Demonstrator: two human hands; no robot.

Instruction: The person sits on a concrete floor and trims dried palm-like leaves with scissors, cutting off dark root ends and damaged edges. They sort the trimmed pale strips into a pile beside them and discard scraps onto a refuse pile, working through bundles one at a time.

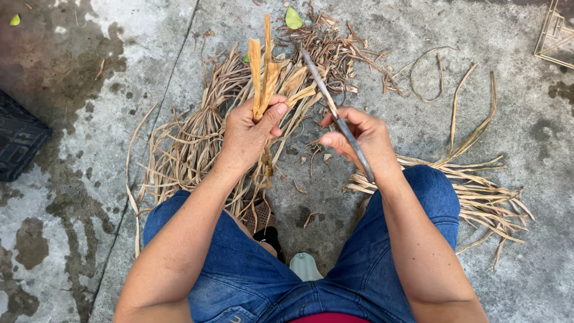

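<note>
1. Hands at work over a grey concrete floor [526, 287] with dark damp patches, seen from above by a seated person in blue denim shorts [239, 275].
2. Left hand [248, 134] is closed in a fist around a small bunch of dried leaf strips [263, 72], thumb pressed across them; the tan strips stand upright out of the top of the fist, and a few ends hang below it.
3. Right hand [359, 134] is curled loosely around a long grey metal blade [332, 104], fingers bent over its lower part. The blade slants up and left, its tip close to the held strips; whether it touches them cannot be told.
4. Dark plastic crate [18, 140], ribbed, sits at the left edge, only its corner in view; its contents cannot be seen.
5. Pale wooden frame [556, 33] of thin slats shows at the top right corner, cut off by the edge.
6. Pile of dried leaves [191, 143] lies on the floor beyond the left knee, spreading up under both hands.
7. Second, smaller bundle of strips [484, 200] lies beside the right knee, fanning out to the right.
8. Green leaf [293, 19] rests at the top of the pile.
</note>
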